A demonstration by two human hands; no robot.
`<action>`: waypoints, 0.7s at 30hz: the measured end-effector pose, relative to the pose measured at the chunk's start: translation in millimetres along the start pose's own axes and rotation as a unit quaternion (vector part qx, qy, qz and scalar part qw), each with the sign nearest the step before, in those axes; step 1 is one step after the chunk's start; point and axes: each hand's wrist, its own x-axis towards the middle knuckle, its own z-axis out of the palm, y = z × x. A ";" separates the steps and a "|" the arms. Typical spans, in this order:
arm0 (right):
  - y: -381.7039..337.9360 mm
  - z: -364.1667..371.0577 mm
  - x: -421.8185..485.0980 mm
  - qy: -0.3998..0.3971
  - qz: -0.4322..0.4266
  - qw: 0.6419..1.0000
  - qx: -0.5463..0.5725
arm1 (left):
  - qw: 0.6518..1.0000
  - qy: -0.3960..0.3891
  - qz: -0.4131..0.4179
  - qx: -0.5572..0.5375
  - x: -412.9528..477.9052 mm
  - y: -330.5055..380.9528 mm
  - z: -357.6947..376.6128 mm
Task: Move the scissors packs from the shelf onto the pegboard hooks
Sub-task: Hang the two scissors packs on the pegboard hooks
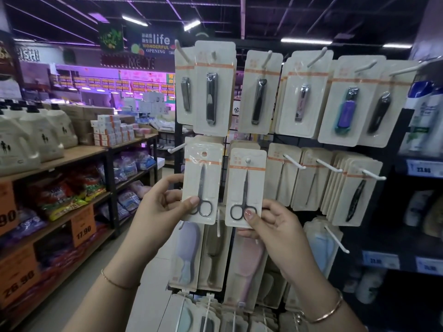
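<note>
now, two scissors packs held up at the pegboard hooks.
the left hand [160,202] pinches the left scissors pack [202,183] at its lower edge; the right hand [271,224] pinches the right scissors pack [245,188], whose hole seems to sit on a hook [248,160]. both packs stand upright, blades up, handles down by the thumbs. likely risk: the left pack's hole misses its hook [176,147], up and left of the hand, and slips.

Two upright carded scissors packs [245,188]
</note>
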 end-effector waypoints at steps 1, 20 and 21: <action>-0.7 0.5 0.1 -0.001 0.000 1.000 0.002 | 1.000 0.001 0.002 -0.002 -0.7 0.0 -0.3; 2.2 2.6 6.1 0.003 0.008 1.000 -0.004 | 1.000 0.009 0.006 -0.019 3.0 -4.8 -5.1; 2.3 2.4 6.2 0.003 0.007 1.000 -0.003 | 1.000 0.010 0.007 -0.017 3.5 -5.2 -5.5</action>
